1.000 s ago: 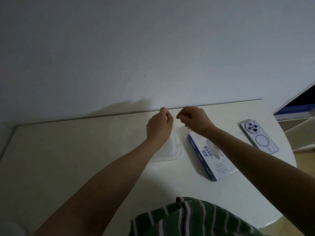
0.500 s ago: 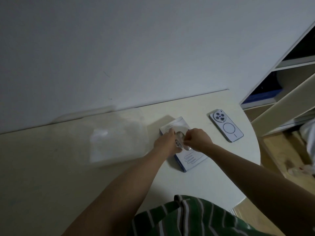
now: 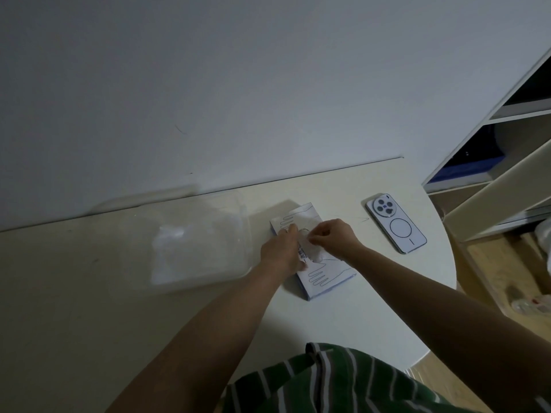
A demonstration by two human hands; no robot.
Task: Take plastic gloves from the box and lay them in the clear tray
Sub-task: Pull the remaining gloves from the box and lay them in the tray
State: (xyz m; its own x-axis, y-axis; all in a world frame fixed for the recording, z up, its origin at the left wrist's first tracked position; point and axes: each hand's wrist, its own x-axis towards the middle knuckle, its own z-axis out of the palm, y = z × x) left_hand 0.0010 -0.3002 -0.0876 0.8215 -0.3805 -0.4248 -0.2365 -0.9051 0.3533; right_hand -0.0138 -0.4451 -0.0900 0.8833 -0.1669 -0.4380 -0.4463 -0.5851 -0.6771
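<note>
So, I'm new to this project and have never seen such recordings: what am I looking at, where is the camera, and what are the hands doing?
There is no machine here: a person works with two bare hands. The camera sits on their head and looks forward and down, so the arms reach in from below. On the pale table lie a clear tray with pale plastic gloves in it, a white glove box printed with hand outlines, and a phone lying face down. The right hand seems to pinch a thin clear glove at the box's opening. The left hand rests on the box; whether its grip holds anything I cannot tell.
</note>
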